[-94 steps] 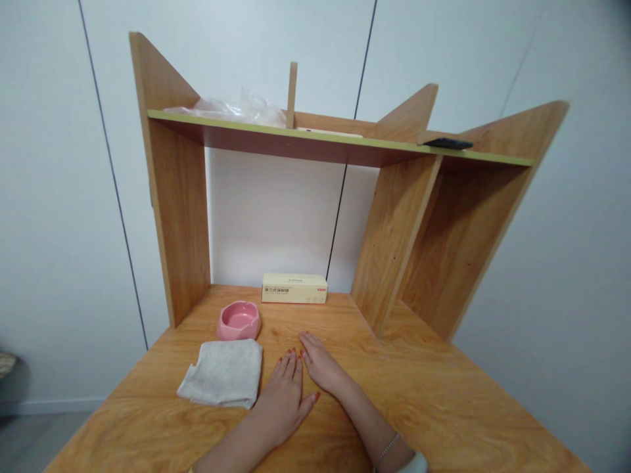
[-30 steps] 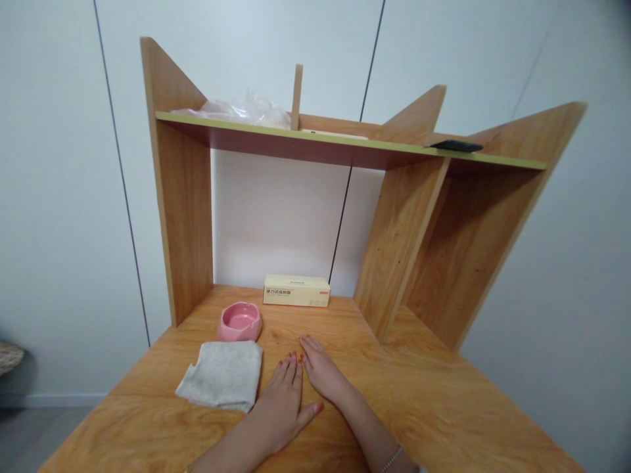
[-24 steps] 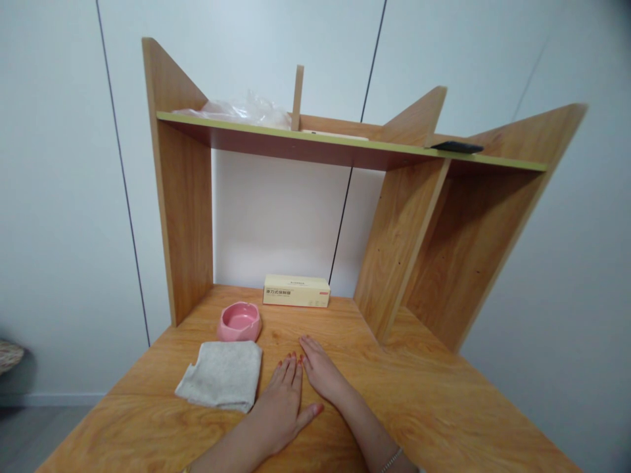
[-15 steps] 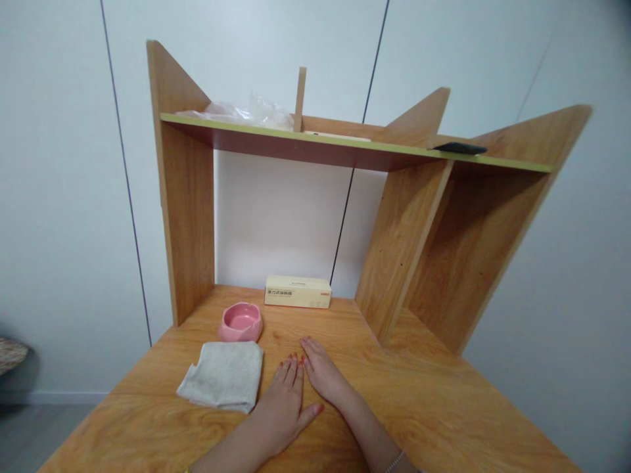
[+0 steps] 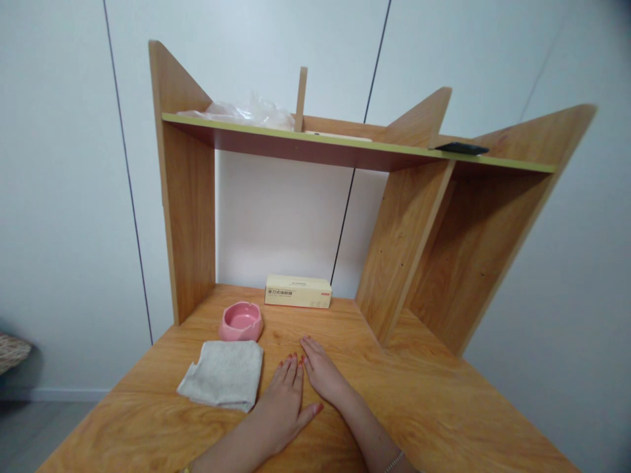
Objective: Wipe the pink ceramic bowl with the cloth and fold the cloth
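My left hand [image 5: 283, 408] lies flat on the wooden desk [image 5: 444, 407], fingers stretched out and holding nothing. Just right of it my right hand [image 5: 323, 376] also rests palm down, open and empty, its fingertips beside those of the left. A folded grey cloth [image 5: 224, 375] lies immediately left of my left hand, not touched. Behind the cloth stands a small pink bowl [image 5: 240, 320]. A long cream box [image 5: 298, 292] with printed text lies at the back of the desk against the wall.
A wooden hutch [image 5: 187, 217] with upright side panels and a shelf [image 5: 345, 146] stands on the desk. On the shelf lie a crumpled clear plastic bag [image 5: 246, 112] at the left and a dark flat object [image 5: 461, 148] at the right. White wall panels are behind.
Both hands stay flat in the same place. Only the view has shifted slightly; nothing on the desk has moved.
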A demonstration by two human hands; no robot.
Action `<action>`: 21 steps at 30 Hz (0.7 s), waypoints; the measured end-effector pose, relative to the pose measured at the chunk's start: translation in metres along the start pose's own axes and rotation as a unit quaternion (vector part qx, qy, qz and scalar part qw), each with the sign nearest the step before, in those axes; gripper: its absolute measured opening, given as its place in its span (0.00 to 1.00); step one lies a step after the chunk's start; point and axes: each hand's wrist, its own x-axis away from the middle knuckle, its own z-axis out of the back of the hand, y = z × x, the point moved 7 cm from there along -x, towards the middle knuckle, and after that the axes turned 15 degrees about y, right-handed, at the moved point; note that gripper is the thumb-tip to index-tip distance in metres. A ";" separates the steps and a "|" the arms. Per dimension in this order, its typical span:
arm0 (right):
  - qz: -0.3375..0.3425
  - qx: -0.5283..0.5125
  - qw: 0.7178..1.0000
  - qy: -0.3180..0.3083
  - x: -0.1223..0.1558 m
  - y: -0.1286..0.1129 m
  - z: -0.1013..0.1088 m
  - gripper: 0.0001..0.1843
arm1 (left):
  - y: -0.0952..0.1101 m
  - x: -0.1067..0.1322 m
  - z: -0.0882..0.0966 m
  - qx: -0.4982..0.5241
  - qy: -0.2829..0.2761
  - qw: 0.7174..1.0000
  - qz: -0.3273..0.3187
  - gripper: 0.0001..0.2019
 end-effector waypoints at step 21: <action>0.003 0.000 1.000 0.004 0.001 0.000 -0.001 0.25 | 0.001 0.000 0.000 -0.013 0.012 1.000 -0.011 0.36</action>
